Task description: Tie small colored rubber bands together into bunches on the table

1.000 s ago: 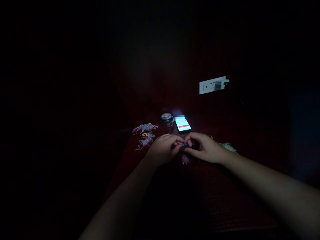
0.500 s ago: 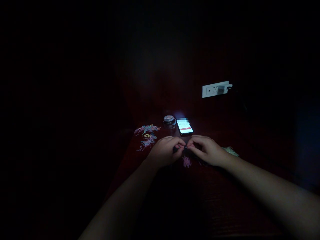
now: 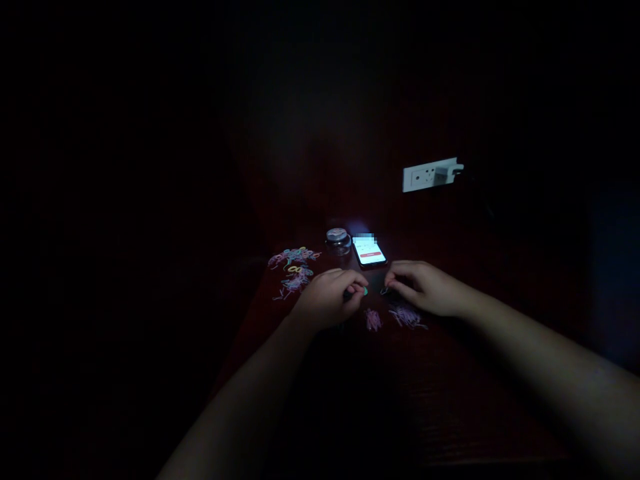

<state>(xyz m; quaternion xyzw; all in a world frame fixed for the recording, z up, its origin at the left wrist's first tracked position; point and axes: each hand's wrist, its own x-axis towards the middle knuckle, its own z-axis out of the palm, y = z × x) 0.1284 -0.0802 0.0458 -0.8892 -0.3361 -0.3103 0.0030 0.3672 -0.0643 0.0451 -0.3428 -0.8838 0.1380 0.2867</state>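
My left hand is closed in a pinch, with a small green band showing at its fingertips. To its right, my right hand pinches a thin pale band. Between and below the hands lie a small pink pile of bands and a purple pile. Mixed coloured bands are heaped left of my left hand, and a second heap with yellow loops lies just below them.
A lidded clear jar stands behind my hands, beside a lit phone on the dark red table. A white socket panel with a plug is on the wall. The surroundings are very dark.
My hands have moved apart, the right one going right and slightly up. The purple pile is now uncovered, while the pale green pile is hidden behind my right arm. A green band shows at my left fingertips.
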